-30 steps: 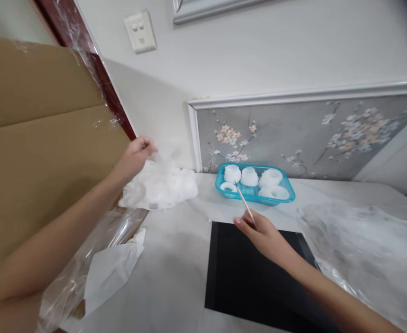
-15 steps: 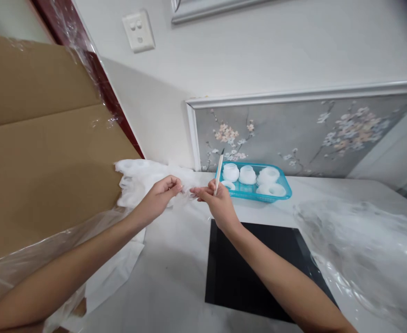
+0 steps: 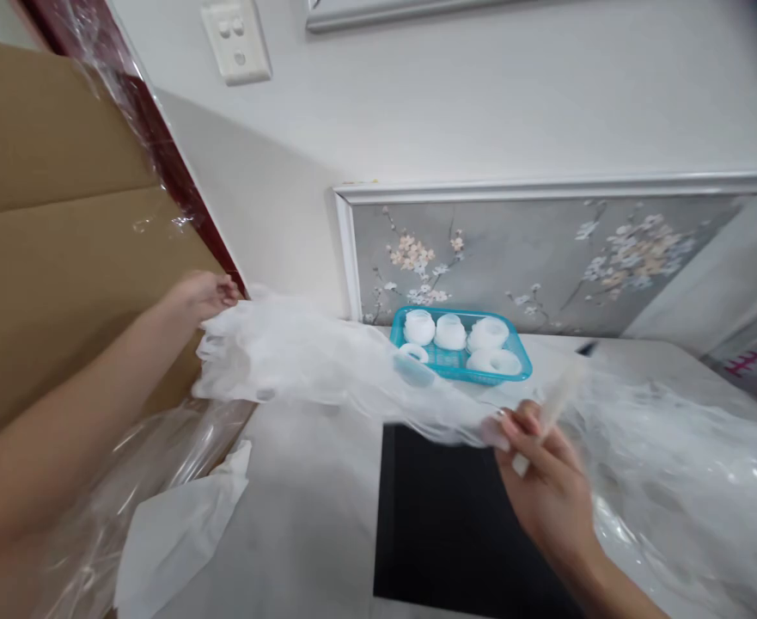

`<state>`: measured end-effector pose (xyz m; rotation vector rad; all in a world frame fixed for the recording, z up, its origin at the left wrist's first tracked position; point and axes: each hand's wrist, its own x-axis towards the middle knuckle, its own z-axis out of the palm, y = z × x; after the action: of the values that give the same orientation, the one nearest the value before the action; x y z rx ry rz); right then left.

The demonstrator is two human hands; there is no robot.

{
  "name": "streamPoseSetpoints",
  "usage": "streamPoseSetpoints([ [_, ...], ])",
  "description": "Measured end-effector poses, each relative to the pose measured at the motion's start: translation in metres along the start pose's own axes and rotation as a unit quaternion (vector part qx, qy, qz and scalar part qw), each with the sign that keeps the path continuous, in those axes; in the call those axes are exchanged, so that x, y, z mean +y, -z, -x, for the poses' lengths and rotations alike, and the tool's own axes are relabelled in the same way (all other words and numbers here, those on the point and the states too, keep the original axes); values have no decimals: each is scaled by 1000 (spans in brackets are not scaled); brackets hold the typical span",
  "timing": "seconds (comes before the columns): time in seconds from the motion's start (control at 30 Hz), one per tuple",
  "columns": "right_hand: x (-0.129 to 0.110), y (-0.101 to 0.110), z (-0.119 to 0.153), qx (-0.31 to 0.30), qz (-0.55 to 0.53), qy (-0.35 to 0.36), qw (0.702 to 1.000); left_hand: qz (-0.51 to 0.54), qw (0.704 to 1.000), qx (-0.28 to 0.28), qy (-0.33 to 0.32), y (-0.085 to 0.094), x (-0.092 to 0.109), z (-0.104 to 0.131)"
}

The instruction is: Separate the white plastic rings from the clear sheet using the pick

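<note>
Right hand (image 3: 542, 473) has swung away from left hand (image 3: 207, 292), stringy white plastic (image 3: 326, 361) sloping lengthwise between them. Right's pinching its lower end plus a stick (image 3: 562, 395); left's curled, grip unclear.

"What changes with our hands?"

"Half a second ago we have them nearly meeting; now our left hand (image 3: 209, 297) is back beside the cardboard (image 3: 62, 284), our right hand (image 3: 549, 486) out over the black sheet (image 3: 442, 533)."

"And our sheer white sheeting (image 3: 326, 352), bunched at the left before?"

"We now see it drawn into a long band reaching our right fingertips, overlapping the near left corner of the blue basket (image 3: 474, 376)."

"Our slim white-handled tool (image 3: 562, 395)?"

"Nearly upright before, it now leans right, blurred, its dark tip clear of the basket."
</note>
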<state>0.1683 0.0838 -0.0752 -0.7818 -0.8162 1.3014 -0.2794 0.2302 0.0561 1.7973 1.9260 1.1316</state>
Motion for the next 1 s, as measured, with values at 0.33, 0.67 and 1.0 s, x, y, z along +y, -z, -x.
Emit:
streamPoseSetpoints([
  [0.33, -2, 27, 25, -42, 87, -70, 993, 24, 949, -315, 24, -107, 68, 83],
  [0.67, -26, 24, 43, -124, -39, -88, 988, -61, 893, -425, -132, -253, 95, 229],
  [1.0, -64, 133, 37, 291, -29, -31, 956, -133, 953, -273, 21, -104, 23, 110],
])
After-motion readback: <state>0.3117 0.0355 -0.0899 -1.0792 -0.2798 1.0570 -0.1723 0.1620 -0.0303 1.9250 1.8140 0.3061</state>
